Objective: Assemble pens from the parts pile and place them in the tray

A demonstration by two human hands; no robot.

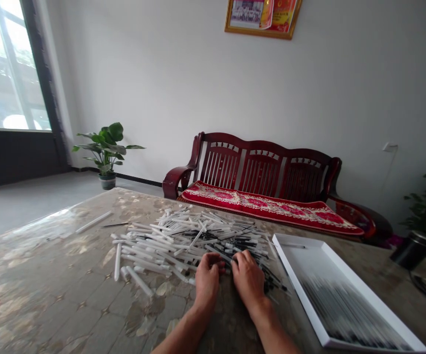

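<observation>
A heap of white pen-like tubes point(154, 248) lies on the table in front of me. Black slender pieces point(240, 243) are mixed into its right side. My left hand point(208, 279) is at the near edge of the heap, fingers curled and thumb toward the right. Close beside it, my right hand point(248, 276) is also curled, its fingertips down among the black pieces. A dark slender piece shows between the two hands, but what each one pinches is mostly hidden by the fingers.
To the right stands a shallow white box point(301, 295) with many slim pens point(349, 309) lined up in it. A loose white tube point(94, 222) and a dark thin stick point(114, 224) lie at the left. Beyond the table is a wooden bench point(260, 169); a black cup point(414, 250) stands far right.
</observation>
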